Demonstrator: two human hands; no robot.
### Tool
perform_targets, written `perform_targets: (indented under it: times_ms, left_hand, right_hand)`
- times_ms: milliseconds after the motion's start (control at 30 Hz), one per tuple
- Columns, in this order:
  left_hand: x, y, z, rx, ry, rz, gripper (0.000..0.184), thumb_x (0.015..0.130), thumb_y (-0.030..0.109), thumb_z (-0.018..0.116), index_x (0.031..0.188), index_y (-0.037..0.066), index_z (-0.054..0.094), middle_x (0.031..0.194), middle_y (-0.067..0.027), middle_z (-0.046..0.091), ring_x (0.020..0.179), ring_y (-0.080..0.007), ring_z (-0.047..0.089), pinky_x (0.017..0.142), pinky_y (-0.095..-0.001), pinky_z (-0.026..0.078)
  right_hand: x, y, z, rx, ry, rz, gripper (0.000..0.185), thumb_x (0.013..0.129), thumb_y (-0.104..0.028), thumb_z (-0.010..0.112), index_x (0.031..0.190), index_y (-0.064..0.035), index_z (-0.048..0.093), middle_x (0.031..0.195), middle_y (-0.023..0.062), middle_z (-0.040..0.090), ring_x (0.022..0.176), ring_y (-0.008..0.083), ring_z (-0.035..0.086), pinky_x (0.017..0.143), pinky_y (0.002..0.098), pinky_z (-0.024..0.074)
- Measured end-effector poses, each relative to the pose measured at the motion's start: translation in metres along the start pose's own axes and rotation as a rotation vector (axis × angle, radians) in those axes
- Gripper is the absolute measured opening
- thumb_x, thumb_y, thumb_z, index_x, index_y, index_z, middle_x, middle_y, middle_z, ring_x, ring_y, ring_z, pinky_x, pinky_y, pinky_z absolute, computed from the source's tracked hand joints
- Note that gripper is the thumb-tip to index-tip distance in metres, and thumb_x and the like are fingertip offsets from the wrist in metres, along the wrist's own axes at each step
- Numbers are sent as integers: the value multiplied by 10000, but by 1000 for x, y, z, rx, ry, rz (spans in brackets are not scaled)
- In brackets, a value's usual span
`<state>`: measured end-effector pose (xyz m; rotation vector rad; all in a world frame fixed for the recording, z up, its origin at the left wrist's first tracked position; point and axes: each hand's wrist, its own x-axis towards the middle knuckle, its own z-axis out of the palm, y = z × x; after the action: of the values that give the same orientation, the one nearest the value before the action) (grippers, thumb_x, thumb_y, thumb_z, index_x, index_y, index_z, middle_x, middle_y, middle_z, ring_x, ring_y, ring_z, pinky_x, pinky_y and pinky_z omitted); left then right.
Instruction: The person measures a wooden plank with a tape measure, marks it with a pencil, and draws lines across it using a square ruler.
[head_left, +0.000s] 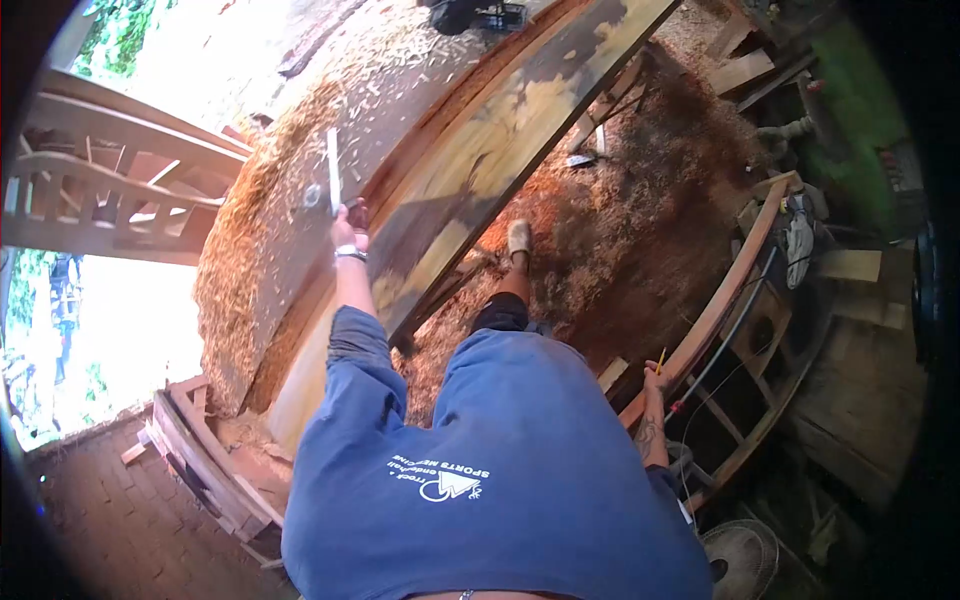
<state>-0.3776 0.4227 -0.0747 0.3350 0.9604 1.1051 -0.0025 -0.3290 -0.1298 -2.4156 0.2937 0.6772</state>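
Note:
My left hand [350, 232], with a pale band at the wrist, reaches out over the big wooden slab [490, 150]. Its fingers are closed around the lower end of a thin, straight white strip [333, 160], whose exact kind I cannot make out. A small round clear object [312, 194] lies just left of the strip, on the shaving-strewn surface. My right hand [653, 377] hangs low at my right side, closed around a yellow pencil [661, 358] that points up. Beside that hand runs a long curved wooden rail [728, 290].
Wood shavings [235, 300] are heaped along the slab's left side and over the floor [640, 230]. Slatted wooden frames [110, 190] stand at left. A cable [735, 350] hangs by the frame at right, and a fan [742, 558] stands at lower right.

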Motion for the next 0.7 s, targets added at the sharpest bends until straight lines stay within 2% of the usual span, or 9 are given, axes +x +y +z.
perform_targets:
  times_ms: [133,200,333,367,400,467,567,667,700]
  left_hand:
    - [109,1,34,-20,-14,37,194,1047,147,483,1197,27,508,1081,-214,688,945,-342,720,829,-404,631]
    - [117,11,59,-74,-38,-45,240,1042,153,501,1237,14,510,1151,-218,666,980,-354,713,859,-395,623]
    - [124,42,53,917,126,-89,364,1022,224,578,1293,-19,563,1139,-165,678,903,-304,723,727,-315,604]
    - [143,52,11,1044,84,54,420,969,294,654,1273,10,601,1104,-154,694,792,-299,718,687,-365,587]
    - [133,64,14,1663,391,413,486,876,366,740,1251,71,648,1061,-177,699,927,-327,692,807,-494,550]
    - [113,73,23,1881,776,737,527,793,406,793,1233,139,679,1091,-207,686,1129,-354,601,958,-531,464]
    - [115,63,48,2086,808,260,481,773,430,805,1159,161,705,1124,-212,666,1237,-392,498,1040,-515,391]
    - [122,69,52,2061,896,106,482,740,456,830,1084,143,704,1180,-233,648,1235,-440,496,1073,-532,354]
    - [151,67,-6,1973,964,226,470,715,448,854,1029,132,704,1180,-242,661,1273,-467,465,1088,-640,284]
  right_hand:
    - [43,-17,13,91,2,-47,189,836,-37,723,1021,-33,759,961,69,740,898,199,678,818,340,541]
    - [44,-43,20,209,15,111,205,856,-70,726,1057,-38,746,854,36,714,731,165,647,649,326,525]
    - [55,-131,16,294,-135,195,196,903,-128,708,1085,-60,730,660,-17,594,464,93,487,424,272,374]
    - [58,-177,13,159,-97,263,153,905,-121,687,1040,-71,740,665,-11,598,480,87,486,436,275,383]
    - [72,-213,11,190,-75,208,146,898,-116,682,1021,-67,743,673,-8,607,499,90,503,453,277,400]
    - [87,-254,9,241,-43,118,136,884,-106,672,984,-60,751,690,-2,625,536,95,538,487,279,433]
    - [152,-285,14,-62,-94,-109,169,932,-127,655,1075,-75,727,727,-21,629,563,79,510,482,266,401]
    - [181,-365,15,-124,-178,-174,165,933,-146,663,1045,-50,737,740,-13,639,586,91,540,532,271,436]
    - [204,-374,20,-147,-173,-243,160,927,-148,662,1017,-44,743,750,-4,654,606,99,562,571,276,459]
